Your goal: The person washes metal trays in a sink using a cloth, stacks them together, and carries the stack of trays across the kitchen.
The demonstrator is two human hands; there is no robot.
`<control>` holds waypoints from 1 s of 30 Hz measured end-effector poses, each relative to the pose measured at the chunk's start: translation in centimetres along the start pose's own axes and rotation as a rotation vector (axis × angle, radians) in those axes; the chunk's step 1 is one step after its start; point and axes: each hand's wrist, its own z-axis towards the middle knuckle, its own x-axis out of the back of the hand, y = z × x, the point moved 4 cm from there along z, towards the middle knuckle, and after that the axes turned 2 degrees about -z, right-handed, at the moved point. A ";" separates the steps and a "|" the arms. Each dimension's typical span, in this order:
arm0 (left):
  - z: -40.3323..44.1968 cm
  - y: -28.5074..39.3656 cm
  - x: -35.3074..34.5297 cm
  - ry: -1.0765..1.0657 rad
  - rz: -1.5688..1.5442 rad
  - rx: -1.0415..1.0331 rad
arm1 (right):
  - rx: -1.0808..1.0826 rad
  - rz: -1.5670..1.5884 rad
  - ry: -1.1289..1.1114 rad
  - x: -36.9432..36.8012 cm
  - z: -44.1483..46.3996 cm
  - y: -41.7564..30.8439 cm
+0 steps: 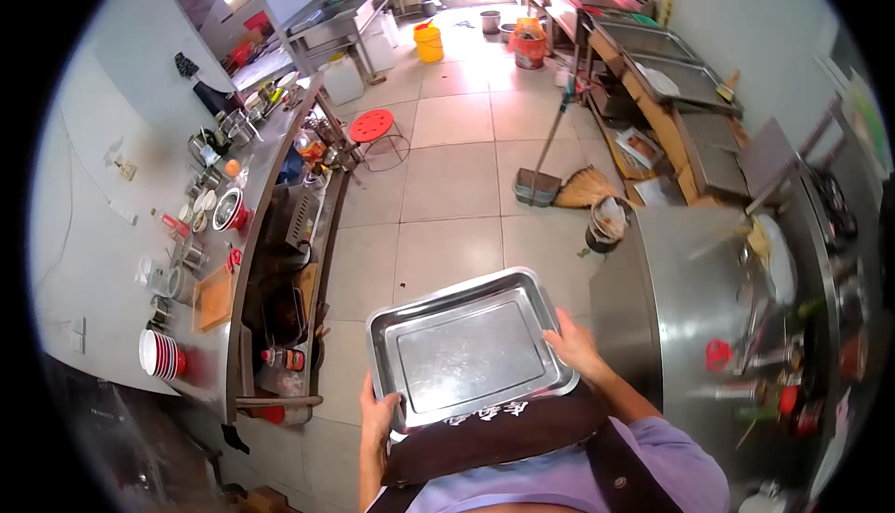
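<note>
A rectangular stainless steel tray is held level in front of my body, over the tiled floor. Its inside is bare and shiny. My left hand grips the near left corner, thumb over the rim and fingers hidden beneath. On the right short side, my right hand is closed round the rim with the thumb on top. The near edge of the tray meets a dark brown apron with white lettering.
A steel counter stands close on my right, a long worktable with bowls and a cutting board on my left. Ahead on the floor are a waste bin, a broom, a dustpan and a red stool.
</note>
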 end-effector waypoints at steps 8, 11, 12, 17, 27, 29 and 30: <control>12.0 2.4 -4.3 0.105 -0.038 0.181 | 0.161 -0.100 -0.090 1.0 19.3 -3.5; 20.8 2.7 -6.0 0.066 -0.072 0.149 | 0.166 -0.101 -0.069 2.6 26.6 -4.7; 23.9 3.9 -6.7 0.060 -0.066 0.099 | 0.158 -0.125 -0.055 3.4 28.9 -5.5; 36.1 14.9 -9.5 -0.009 -0.096 0.124 | 0.048 -0.150 0.024 8.5 38.6 -10.5; 58.5 19.8 -14.4 -0.117 -0.001 0.137 | -0.050 -0.039 0.054 10.8 57.1 -14.6; 63.3 20.9 -15.7 -0.127 0.008 0.185 | -0.045 -0.063 0.023 11.2 63.2 -15.2; 65.7 21.6 -16.3 -0.106 0.012 0.181 | -0.022 -0.048 0.015 11.9 66.1 -16.3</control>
